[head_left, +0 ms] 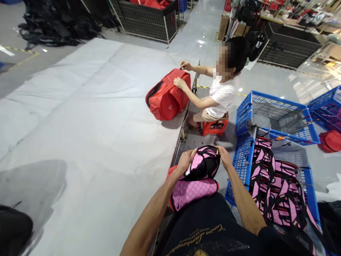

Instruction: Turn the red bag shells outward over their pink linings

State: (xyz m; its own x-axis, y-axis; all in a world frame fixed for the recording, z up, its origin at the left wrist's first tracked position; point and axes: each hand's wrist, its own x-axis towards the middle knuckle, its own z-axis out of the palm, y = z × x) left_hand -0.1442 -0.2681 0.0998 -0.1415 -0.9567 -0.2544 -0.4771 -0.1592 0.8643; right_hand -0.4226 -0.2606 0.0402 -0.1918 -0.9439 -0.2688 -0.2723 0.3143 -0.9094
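Note:
A pink and black backpack [198, 177] rests on my lap beside the table's edge. My left hand [186, 159] grips its upper left side, fingers curled over the fabric. At the top right corner my right hand [224, 156] is closed on the same backpack. Further along the table a person [223, 89] sits on a red stool [214, 127] with both hands on a red bag [167, 96].
A large grey table [87, 135] fills the left. A blue wire basket [245, 163] at my right holds several pink and black backpacks. Beyond it are more blue baskets [279, 113], a red bag [331, 140] on the floor and black wire bins [149, 21] at the back.

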